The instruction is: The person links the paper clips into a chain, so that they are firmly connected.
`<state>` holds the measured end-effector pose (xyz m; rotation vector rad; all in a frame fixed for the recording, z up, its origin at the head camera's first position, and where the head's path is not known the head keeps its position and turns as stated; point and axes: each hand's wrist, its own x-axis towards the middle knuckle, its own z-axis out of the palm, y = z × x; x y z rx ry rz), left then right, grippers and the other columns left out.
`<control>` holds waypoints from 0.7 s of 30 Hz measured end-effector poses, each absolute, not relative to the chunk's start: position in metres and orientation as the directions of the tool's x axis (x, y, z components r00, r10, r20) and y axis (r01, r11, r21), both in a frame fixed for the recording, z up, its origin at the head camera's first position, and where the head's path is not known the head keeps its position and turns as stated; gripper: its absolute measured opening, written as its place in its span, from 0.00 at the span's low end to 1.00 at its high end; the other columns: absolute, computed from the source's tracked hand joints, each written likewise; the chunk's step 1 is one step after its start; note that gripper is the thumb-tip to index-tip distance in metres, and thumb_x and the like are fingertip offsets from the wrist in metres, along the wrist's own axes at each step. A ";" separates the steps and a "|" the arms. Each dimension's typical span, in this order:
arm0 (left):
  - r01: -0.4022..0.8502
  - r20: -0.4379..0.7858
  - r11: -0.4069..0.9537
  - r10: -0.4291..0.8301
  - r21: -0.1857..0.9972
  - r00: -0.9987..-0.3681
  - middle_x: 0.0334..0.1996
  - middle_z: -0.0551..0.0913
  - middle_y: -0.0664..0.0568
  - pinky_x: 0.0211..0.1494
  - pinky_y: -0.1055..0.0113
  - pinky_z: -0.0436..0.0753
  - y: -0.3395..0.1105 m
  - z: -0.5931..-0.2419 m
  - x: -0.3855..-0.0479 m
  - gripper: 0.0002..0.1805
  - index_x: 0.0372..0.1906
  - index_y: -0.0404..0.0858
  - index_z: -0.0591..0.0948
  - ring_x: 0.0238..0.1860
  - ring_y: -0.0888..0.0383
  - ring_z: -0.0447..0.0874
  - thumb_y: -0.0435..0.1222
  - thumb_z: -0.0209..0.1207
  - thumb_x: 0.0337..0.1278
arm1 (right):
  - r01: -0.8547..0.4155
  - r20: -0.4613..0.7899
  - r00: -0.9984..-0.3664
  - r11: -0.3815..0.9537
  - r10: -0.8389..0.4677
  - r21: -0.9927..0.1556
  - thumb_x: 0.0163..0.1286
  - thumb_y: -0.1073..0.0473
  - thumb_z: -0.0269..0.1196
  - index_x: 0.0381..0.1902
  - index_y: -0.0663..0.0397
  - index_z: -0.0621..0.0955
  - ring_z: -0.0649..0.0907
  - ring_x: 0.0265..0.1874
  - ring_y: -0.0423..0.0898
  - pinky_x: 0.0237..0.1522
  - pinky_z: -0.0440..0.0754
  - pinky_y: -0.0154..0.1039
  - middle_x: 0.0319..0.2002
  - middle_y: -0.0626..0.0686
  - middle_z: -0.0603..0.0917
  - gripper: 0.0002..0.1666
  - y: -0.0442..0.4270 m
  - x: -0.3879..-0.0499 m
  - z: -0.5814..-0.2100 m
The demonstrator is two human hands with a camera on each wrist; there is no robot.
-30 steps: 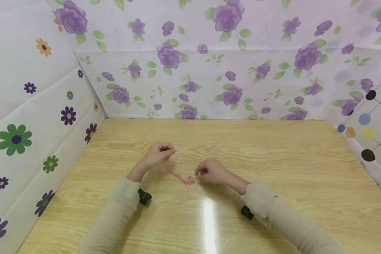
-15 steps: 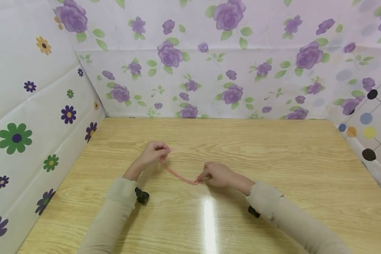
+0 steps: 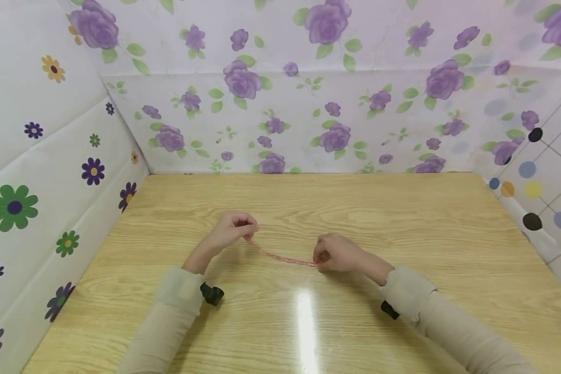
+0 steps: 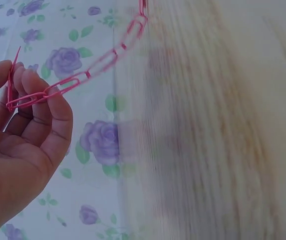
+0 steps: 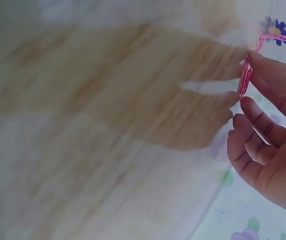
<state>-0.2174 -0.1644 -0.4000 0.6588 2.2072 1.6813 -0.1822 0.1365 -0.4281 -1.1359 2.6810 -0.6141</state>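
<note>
A chain of linked pink paper clips (image 3: 285, 259) hangs in a shallow curve between both hands above the table. The left hand (image 3: 234, 227) pinches the last clip at one end between thumb and fingers; in the left wrist view the links of the paper clip chain (image 4: 103, 61) run up and to the right from that hand (image 4: 28, 130). At the other end, the right hand (image 3: 340, 253) pinches the chain's end. Seen from the right wrist, a pink paper clip (image 5: 245, 77) is held between the thumb and a fingertip of the right hand (image 5: 277, 130), its other fingers loosely curled.
A wood-grain table (image 3: 378, 208) lies under both hands, with a bright light reflection near its front. Behind it stands a wall covering (image 3: 299, 104) with purple flowers; patterned sheets flank left and right. Small black cameras (image 3: 212, 294) sit on both wrists.
The right hand has taken hold of the chain's bunched end and moved right, drawing the chain out into a longer line. The left hand keeps its pinch and has hardly moved.
</note>
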 end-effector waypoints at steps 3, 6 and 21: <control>0.173 0.041 0.202 0.529 0.964 -0.848 0.25 0.73 0.29 0.36 0.44 0.77 -0.162 -0.399 -0.216 0.08 0.33 0.26 0.79 0.23 0.51 0.75 0.30 0.54 0.60 | -0.649 -0.007 -0.689 0.622 -0.724 -0.437 0.53 0.61 0.69 0.24 0.51 0.80 0.70 0.26 0.39 0.29 0.69 0.33 0.26 0.45 0.73 0.06 0.140 -0.183 -0.429; 0.177 0.045 0.200 0.533 0.964 -0.845 0.24 0.73 0.29 0.36 0.43 0.76 -0.161 -0.399 -0.216 0.08 0.33 0.27 0.79 0.23 0.50 0.75 0.30 0.54 0.60 | -0.654 -0.026 -0.677 0.618 -0.735 -0.436 0.55 0.64 0.66 0.21 0.52 0.77 0.68 0.24 0.38 0.28 0.68 0.32 0.23 0.44 0.72 0.08 0.145 -0.184 -0.430; 0.196 0.056 0.214 0.527 0.957 -0.848 0.24 0.73 0.31 0.37 0.51 0.79 -0.158 -0.385 -0.205 0.07 0.32 0.26 0.78 0.24 0.52 0.74 0.27 0.52 0.61 | -0.508 0.033 -0.684 0.442 -0.729 -0.739 0.64 0.70 0.56 0.34 0.61 0.76 0.73 0.20 0.40 0.24 0.70 0.32 0.22 0.51 0.79 0.02 0.181 -0.185 -0.421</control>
